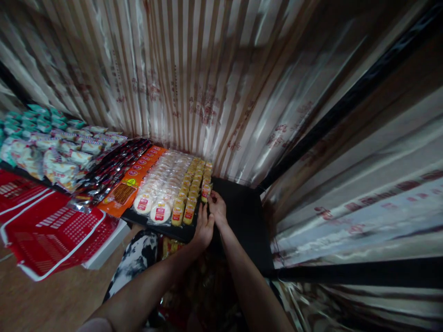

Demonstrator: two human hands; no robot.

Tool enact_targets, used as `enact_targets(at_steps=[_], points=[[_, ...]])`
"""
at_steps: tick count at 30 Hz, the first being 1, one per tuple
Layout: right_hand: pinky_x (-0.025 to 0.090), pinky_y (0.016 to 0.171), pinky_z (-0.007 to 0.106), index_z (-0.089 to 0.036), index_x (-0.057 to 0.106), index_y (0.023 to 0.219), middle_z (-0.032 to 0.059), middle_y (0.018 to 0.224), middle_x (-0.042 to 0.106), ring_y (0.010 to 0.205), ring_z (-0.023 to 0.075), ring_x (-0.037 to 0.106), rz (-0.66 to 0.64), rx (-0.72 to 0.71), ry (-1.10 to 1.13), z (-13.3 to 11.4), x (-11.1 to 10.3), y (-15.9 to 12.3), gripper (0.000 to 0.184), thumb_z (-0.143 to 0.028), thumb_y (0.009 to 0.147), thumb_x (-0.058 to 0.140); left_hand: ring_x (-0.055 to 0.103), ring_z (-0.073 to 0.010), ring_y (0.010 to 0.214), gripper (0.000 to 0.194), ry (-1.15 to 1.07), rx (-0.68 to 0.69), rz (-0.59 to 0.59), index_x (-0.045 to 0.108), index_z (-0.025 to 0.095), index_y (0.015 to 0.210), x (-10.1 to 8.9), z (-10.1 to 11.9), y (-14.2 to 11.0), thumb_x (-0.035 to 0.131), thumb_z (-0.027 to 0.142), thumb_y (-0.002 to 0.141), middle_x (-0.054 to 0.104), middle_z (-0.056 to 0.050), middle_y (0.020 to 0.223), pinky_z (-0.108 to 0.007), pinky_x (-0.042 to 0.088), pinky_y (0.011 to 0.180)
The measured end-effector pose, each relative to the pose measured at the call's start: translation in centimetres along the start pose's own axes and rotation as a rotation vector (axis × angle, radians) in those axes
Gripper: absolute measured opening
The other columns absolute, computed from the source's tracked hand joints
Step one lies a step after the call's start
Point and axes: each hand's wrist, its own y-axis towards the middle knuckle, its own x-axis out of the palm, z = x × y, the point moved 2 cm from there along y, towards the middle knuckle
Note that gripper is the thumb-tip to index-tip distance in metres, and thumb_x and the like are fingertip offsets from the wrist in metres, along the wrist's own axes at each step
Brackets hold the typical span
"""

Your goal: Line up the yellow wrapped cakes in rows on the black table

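My right hand (pixel 218 210) has its fingers bent round the front of a small yellow snack packet (pixel 206 191) with a red and white label. That packet is at the near end of the rightmost row on the black shelf (pixel 244 207). Just left of and below it, my left hand (pixel 204 227) is held with fingers stretched out, close beside the right one and grasping nothing that shows. Longer rows of yellow packets (pixel 183 210) lie left of the hands. Beyond them are clear-wrapped round white crackers (pixel 160 212) with red labels.
Orange snack bags (pixel 119 198), dark shiny packets (pixel 117 161), white packets (pixel 62 157) and green packets (pixel 41 115) continue leftward. Red baskets (pixel 62 226) with white handles stand below. A striped, wrinkled sheet (pixel 207 83) hangs behind; a black post (pixel 332 101) slants at right.
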Motion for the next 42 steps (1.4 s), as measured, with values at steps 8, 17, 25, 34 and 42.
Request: enact_targets(at_steps=[8, 17, 25, 34, 42], points=[[0.046, 0.086, 0.028, -0.018, 0.061, 0.109, 0.0055, 0.1, 0.065, 0.093, 0.0171, 0.06, -0.019, -0.066, -0.085, 0.1, 0.7, 0.9, 0.035, -0.036, 0.082, 0.047, 0.016, -0.0167, 0.14, 0.052, -0.004, 0.019, -0.007, 0.027, 0.014, 0.141, -0.3, 0.6, 2.1, 0.035, 0.026, 0.091, 0.02, -0.01, 0.151, -0.032, 0.011, 0.117], [0.044, 0.092, 0.032, -0.017, 0.056, 0.121, 0.0093, 0.114, 0.062, 0.102, 0.02, 0.059, -0.017, -0.082, -0.051, 0.7, 1.4, 0.8, 0.044, -0.037, 0.084, 0.046, 0.016, -0.0173, 0.14, 0.052, -0.032, 0.04, 0.014, 0.027, 0.008, 0.141, 0.0, 0.1, 3.3, 0.031, 0.024, 0.092, 0.02, -0.011, 0.151, -0.032, 0.01, 0.117], [0.049, 0.082, 0.03, -0.017, 0.056, 0.113, 0.0062, 0.1, 0.065, 0.087, 0.0173, 0.062, 0.038, -0.036, 0.194, 1.0, 1.7, 0.5, 0.043, -0.04, 0.076, 0.055, 0.018, -0.0166, 0.14, 0.053, 0.042, 0.066, 0.026, 0.027, 0.008, 0.141, -0.2, 0.0, 3.2, 0.031, 0.028, 0.092, 0.023, -0.011, 0.15, -0.03, 0.012, 0.117], [0.049, 0.078, 0.03, -0.015, 0.057, 0.108, 0.0097, 0.104, 0.061, 0.087, 0.0171, 0.06, 0.164, -0.055, 0.215, 1.4, 0.5, -3.5, 0.042, -0.045, 0.08, 0.048, 0.047, -0.019, 0.121, 0.039, 0.088, 0.161, 0.091, 0.049, 0.013, 0.124, -1.0, 0.4, -0.5, 0.037, 0.023, 0.089, 0.054, -0.01, 0.129, -0.035, 0.033, 0.107], [0.05, 0.071, 0.027, -0.015, 0.059, 0.101, 0.007, 0.088, 0.067, 0.078, 0.0158, 0.062, 0.098, -0.082, 0.263, 1.8, -0.9, -14.4, 0.037, -0.042, 0.087, 0.038, 0.057, -0.016, 0.105, 0.033, 0.044, 0.264, -0.029, 0.055, 0.018, 0.112, -3.3, -2.3, -9.3, 0.033, 0.026, 0.09, 0.062, -0.007, 0.115, -0.03, 0.043, 0.095]])
